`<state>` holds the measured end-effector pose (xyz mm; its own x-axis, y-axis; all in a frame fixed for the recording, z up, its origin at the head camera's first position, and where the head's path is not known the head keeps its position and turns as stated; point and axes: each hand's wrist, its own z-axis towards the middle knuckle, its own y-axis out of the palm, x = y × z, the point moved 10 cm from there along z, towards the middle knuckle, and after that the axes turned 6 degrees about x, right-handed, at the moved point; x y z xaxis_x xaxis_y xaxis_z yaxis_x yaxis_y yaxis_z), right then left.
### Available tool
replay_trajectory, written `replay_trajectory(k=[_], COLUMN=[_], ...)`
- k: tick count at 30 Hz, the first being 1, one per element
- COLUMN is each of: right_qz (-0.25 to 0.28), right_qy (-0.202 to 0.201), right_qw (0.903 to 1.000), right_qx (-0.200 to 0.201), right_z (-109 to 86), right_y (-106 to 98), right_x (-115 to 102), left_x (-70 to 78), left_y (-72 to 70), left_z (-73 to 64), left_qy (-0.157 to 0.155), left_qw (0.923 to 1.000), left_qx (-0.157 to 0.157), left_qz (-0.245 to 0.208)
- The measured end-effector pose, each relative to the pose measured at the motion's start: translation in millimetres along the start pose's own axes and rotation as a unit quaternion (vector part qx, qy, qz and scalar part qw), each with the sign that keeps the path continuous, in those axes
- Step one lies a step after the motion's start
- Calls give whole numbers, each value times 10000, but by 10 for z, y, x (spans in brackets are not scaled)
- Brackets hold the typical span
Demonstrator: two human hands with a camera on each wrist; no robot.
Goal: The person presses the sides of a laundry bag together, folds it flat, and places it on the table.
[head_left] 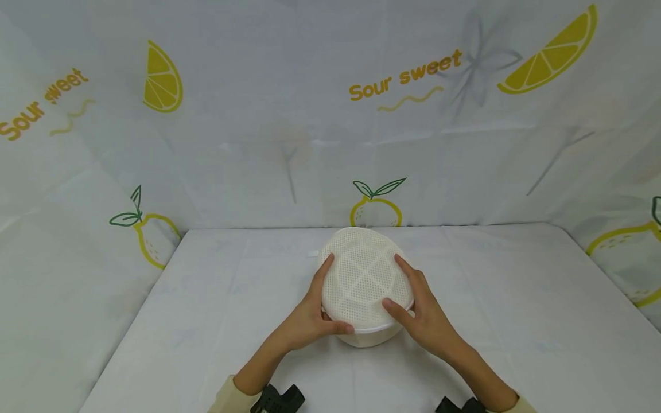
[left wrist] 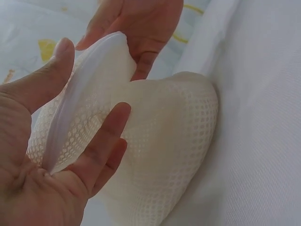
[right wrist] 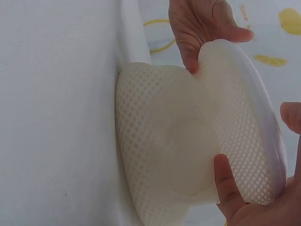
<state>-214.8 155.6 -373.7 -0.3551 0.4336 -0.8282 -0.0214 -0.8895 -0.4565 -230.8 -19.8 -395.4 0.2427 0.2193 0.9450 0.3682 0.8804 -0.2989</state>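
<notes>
A cream mesh laundry bag [head_left: 364, 275] with a rounded body stands on the white table, its round top tilted toward me. White edging runs round that top, and seams cross it. My left hand [head_left: 314, 318] holds the bag's left side, thumb at the near rim and fingers along the side. On the opposite side my right hand [head_left: 426, 318] grips it, thumb over the top face. Below the edging, both wrist views show the soft mesh body [left wrist: 169, 122] pinched in at the waist, with fingertips [right wrist: 223, 172] against it. The bag's inside is hidden.
The white cloth-covered table [head_left: 506, 287] extends to both sides of the bag. Behind it hangs a white curtain [head_left: 258, 115] printed with lemons and lettering. Black wrist mounts [head_left: 279, 398] sit at the bottom of the head view.
</notes>
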Motion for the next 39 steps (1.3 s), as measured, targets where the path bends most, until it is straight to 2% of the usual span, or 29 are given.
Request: replay_trajectory(k=[6, 11, 19, 26, 31, 39], right_qz=[-8, 127, 254, 207, 159, 81], right_qy=[-26, -37, 32, 136, 197, 172], right_qw=[10000, 9999, 9996, 9996, 9997, 9998], right_qx=[70, 110, 104, 102, 65, 15], right_z=[-2, -1, 25, 31, 28, 17], right_y=[2, 11, 18, 7, 26, 75], right_x=[27, 63, 107, 166, 204, 244], left_x=[-60, -96, -83, -107, -92, -117], left_y=[-20, -24, -33, 12, 30, 69], left_z=[6, 25, 80, 63, 52, 59], left_qy=[-165, -133, 154, 295, 510, 388], left_qw=[9995, 9998, 9964, 9974, 9935, 9888], left_qx=[-41, -127, -155, -408, -545, -659], left_qz=[254, -10, -820, -518, -856, -1279])
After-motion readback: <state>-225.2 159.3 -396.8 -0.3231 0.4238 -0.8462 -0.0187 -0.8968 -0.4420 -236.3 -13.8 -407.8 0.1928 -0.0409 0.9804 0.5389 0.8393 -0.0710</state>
